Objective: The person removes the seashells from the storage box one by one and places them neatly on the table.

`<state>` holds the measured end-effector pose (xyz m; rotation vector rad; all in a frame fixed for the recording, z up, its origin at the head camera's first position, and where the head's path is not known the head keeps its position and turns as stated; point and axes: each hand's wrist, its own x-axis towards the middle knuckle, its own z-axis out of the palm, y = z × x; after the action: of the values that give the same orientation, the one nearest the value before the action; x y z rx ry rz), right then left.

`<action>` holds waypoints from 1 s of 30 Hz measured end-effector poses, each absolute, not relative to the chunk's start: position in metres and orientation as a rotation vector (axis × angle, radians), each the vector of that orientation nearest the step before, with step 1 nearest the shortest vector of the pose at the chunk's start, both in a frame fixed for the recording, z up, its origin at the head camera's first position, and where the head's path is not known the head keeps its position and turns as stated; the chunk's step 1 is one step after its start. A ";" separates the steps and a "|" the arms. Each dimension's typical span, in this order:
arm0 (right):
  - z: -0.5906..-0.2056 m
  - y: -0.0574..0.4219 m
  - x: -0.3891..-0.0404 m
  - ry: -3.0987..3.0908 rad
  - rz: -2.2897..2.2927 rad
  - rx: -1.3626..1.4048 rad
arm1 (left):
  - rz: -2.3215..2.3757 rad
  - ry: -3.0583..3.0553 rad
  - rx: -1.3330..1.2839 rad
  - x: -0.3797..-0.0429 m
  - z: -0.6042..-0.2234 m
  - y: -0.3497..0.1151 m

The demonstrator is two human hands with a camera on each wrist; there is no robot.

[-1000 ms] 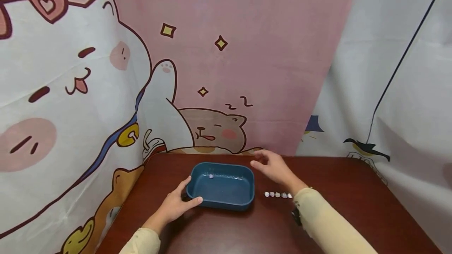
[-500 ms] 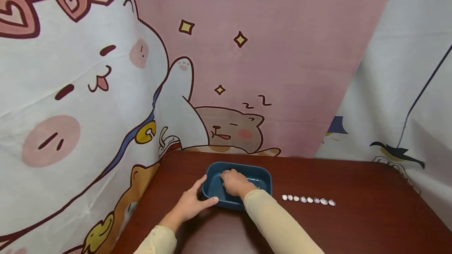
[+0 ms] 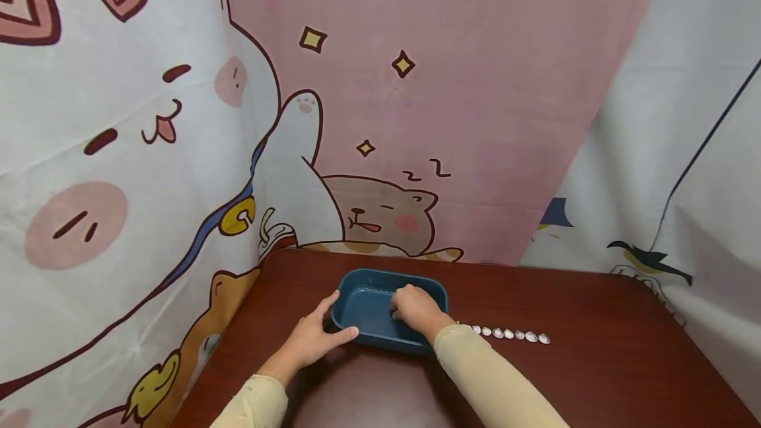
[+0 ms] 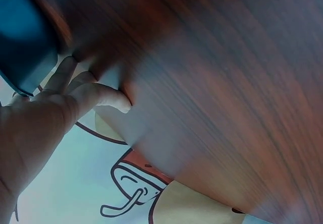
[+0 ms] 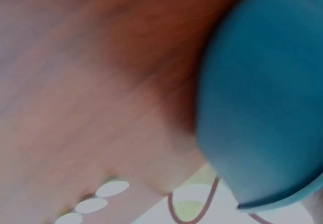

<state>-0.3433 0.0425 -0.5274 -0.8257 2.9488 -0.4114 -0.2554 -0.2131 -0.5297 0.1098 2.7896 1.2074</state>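
A blue rectangular dish (image 3: pixel 371 312) stands on the table. My left hand (image 3: pixel 309 343) steadies its near left corner, thumb at the front rim and fingers spread along the left side. In the left wrist view, those fingers (image 4: pixel 63 95) reach out beside the dish (image 4: pixel 22 42). My right hand (image 3: pixel 416 309) is inside the dish at the right, its fingers curled downward and pinched together; the small shell between them is hidden. Right of the dish runs a row of small whitish shells (image 3: pixel 508 333), some purplish. The right wrist view shows the dish's outer wall (image 5: pixel 257 98) and a few shells (image 5: pixel 112 188).
The dark red-brown wooden table (image 3: pixel 582 375) reaches back to a pink and white cartoon curtain (image 3: pixel 475 117). The same curtain hangs at the left. My right forearm (image 3: pixel 493 375) crosses the table in front of the dish's right end.
My right hand came from beyond the dish's right side into its left part, then moved right inside it. The shell at the dish's back left has left that spot. My left hand stays at the corner.
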 end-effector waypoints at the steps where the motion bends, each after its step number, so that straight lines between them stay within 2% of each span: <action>1: -0.528 0.045 -0.343 2.959 -0.412 -0.850 | 1.207 2.791 0.108 -0.256 -0.530 -0.214; 12: -0.535 0.051 -0.332 3.027 -0.292 -0.956 | 1.192 2.799 0.096 -0.254 -0.531 -0.214; 21: -0.529 0.058 -0.332 2.940 -0.309 -0.938 | 1.196 2.795 0.094 -0.253 -0.531 -0.212; 26: -0.504 0.077 -0.327 2.959 -0.500 -0.924 | 1.194 2.795 0.086 -0.253 -0.531 -0.213; 30: -0.477 0.124 -0.323 3.092 -0.587 -0.822 | 1.198 2.800 0.099 -0.253 -0.531 -0.213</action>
<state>-0.3230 0.1237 -0.4771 -0.8224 3.0915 -0.5871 -0.2532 -0.2132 -0.5310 0.0989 2.7997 1.1985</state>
